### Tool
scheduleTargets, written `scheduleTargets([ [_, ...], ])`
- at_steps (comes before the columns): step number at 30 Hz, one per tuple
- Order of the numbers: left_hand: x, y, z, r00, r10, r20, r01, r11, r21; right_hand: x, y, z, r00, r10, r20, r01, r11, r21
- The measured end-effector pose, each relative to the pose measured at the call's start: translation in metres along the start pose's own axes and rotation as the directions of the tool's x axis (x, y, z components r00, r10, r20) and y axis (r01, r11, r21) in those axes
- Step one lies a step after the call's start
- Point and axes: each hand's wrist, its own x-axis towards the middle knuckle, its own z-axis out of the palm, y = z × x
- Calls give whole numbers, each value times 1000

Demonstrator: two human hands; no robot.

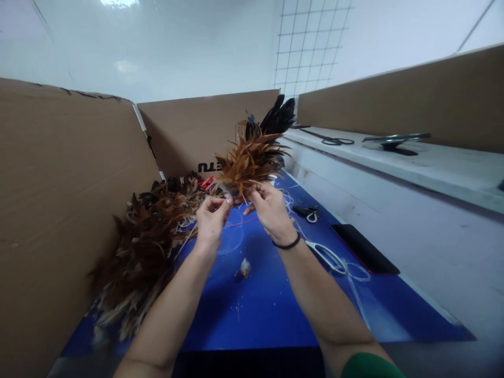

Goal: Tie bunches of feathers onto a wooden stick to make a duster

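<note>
A bundle of feathers [248, 163], orange-brown with long black ones at its top, is held up above the blue table [255, 315]. My right hand [270, 210], with a black band at the wrist, has its fingers closed round the lower right of the bundle. At the bundle's lower left end, my left hand [212, 218] pinches with thumb and forefinger; what lies between those fingertips is too small to make out. Below the hands a small grey tuft of fluff [244, 268] lies on the table. A thin red strand [244, 222] shows behind the hands.
Loose brown feathers [145, 247] are heaped at the left against cardboard walls [59, 210]. At the right are white-handled scissors [328, 258], a black tool [305, 212] and a black phone-like slab [366, 249]. Dark scissors [334, 140] lie on the white ledge [433, 168].
</note>
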Motion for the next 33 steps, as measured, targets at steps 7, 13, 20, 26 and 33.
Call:
scheduleTargets([
  [7, 1, 1, -1, 993, -104, -49, 103, 995, -15, 2, 3, 2, 999, 44, -2, -44, 999, 3],
  [13, 3, 0, -4, 987, -151, 57, 148, 988, 51, 2, 3, 3, 997, 73, 12, -73, 997, 39],
  [20, 5, 0, -8, 992, -100, 82, 89, 988, 122, 1, 2, 6, 990, 136, 29, -138, 985, 105],
  [26, 5, 2, -8, 973, -207, 101, 200, 977, 71, 0, 4, 8, 983, 177, 48, -182, 973, 144],
  [33, 11, -12, -16, 952, -283, 118, 277, 959, 65, 3, 15, 4, 983, 143, 112, -136, 988, -72],
])
